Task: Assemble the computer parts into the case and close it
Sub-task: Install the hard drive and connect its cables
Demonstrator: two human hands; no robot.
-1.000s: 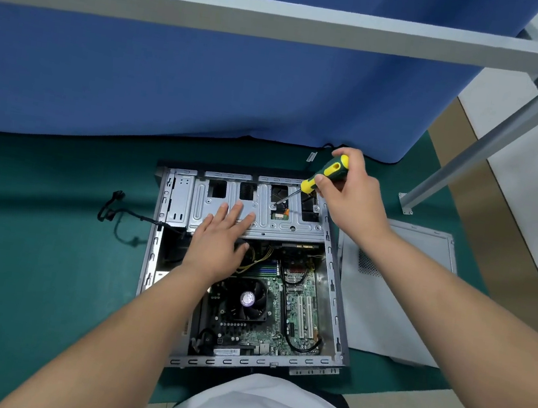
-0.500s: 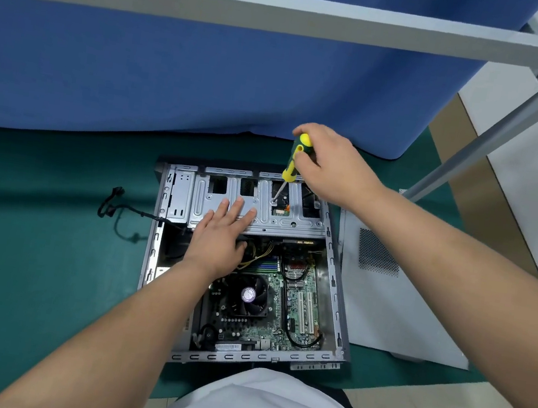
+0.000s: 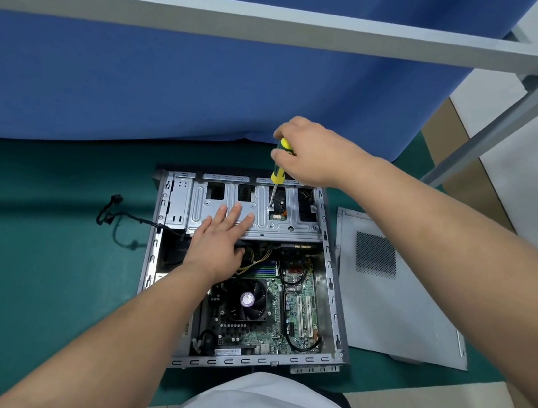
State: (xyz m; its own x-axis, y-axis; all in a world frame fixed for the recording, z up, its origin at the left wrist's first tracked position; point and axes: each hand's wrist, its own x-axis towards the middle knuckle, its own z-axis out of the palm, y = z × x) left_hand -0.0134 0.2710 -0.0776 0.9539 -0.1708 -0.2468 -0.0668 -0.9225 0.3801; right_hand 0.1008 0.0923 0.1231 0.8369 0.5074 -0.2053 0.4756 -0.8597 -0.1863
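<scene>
The open computer case (image 3: 330,274) lies on its side on the green floor mat (image 3: 28,256), motherboard (image 3: 280,312) and CPU fan (image 3: 247,299) exposed. The left hand (image 3: 220,242) lies flat, fingers spread, pressing on the metal drive cage (image 3: 278,226) at the case's far end. The right hand (image 3: 305,153) is closed around the yellow handle of a screwdriver (image 3: 278,170), held near upright, its tip touching the drive cage. The detached side panel (image 3: 395,301) lies flat just beside the case on the right. A black cable (image 3: 120,217) trails out to the left.
</scene>
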